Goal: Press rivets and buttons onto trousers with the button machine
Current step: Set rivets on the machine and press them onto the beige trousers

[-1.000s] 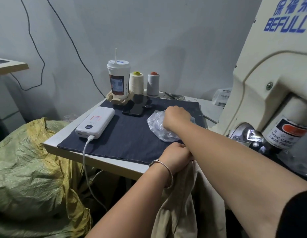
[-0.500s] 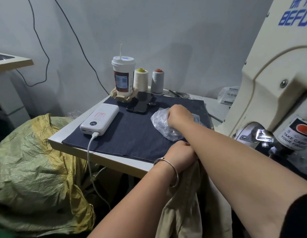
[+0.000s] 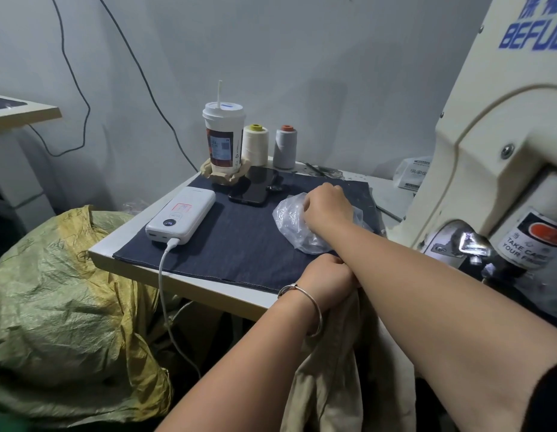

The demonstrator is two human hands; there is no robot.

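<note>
The fingers of the right hand (image 3: 327, 210) reach into the plastic bag (image 3: 291, 224), their grip hidden, while the left hand (image 3: 328, 277) grips the beige trousers (image 3: 339, 369) at the near table edge, which may slip down if it loosens.

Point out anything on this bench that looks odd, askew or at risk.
Nothing is spilled or damaged. One oddity: the drink cup stands in a crumpled paper collar at the table's back corner, right beside the phone and the charging power bank. If it tipped, it could wet both.
</note>
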